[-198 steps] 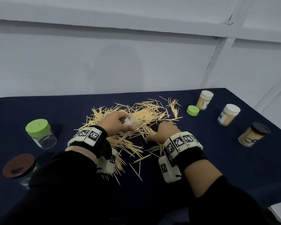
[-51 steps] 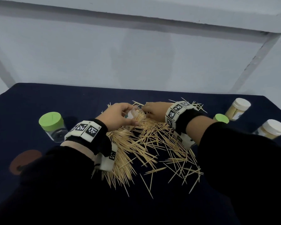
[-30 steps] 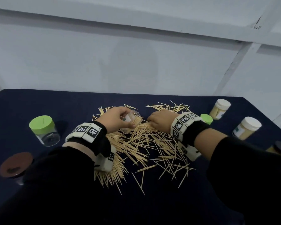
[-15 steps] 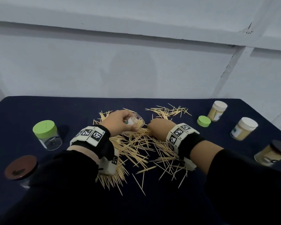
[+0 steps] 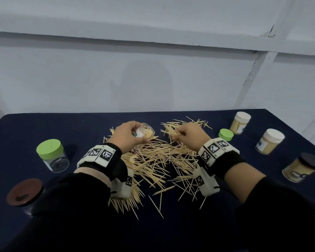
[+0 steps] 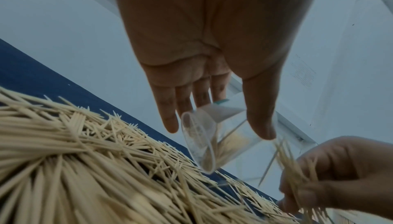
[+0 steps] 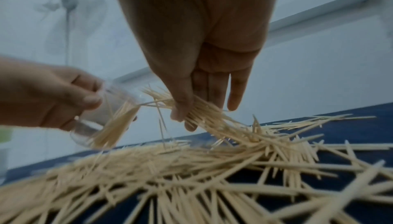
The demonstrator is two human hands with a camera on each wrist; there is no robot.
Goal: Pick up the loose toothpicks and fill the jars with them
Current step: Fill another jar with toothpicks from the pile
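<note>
While a dark navy cloth covers the tabletop (image 5: 44,128), a wide heap of thin, pale wooden toothpicks (image 5: 153,160) sprawls across its middle. Round plastic jars stand at both sides: a clear jar with a green lid (image 5: 52,155) on the left, cream-filled white-capped jars (image 5: 269,141) on the right. Above the heap, the left hand (image 5: 127,137) curls its fingers round a small clear cylindrical jar (image 5: 144,133), tilted, partly filled with sticks. Just beside it, the right hand (image 5: 189,136) pinches a bristling bundle of toothpicks (image 7: 204,110) between thumb and fingers.
</note>
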